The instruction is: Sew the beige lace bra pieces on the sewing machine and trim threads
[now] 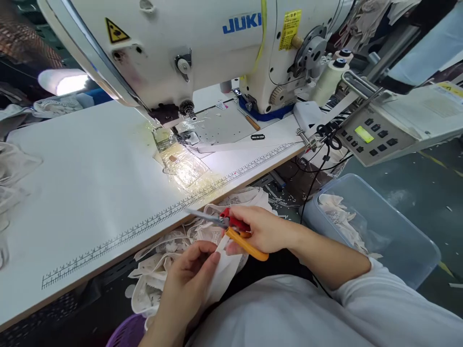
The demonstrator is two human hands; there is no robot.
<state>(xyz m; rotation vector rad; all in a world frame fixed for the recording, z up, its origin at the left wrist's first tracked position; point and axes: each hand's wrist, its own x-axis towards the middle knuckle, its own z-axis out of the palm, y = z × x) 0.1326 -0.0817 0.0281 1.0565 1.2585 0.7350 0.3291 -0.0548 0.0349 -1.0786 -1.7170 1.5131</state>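
At the table's front edge: scissors and strip in hand

Below the table, over your lap, your right hand grips the scissors, red and orange at the handles, blades directed left toward the table edge. Whether the blades are parted cannot be told. Your left hand pinches a narrow white strip between thumb and fingers, just beside the orange handle. White cloth hangs beneath the strip, and pale lace pieces lie heaped below and around your hands.

On the table, the sewing machine stands beyond your hands, its lamp-lit needle area near a printed ruler. A razor blade lies near a wood-handled tool. To your right, a clear bin on the floor holds pale fabric.
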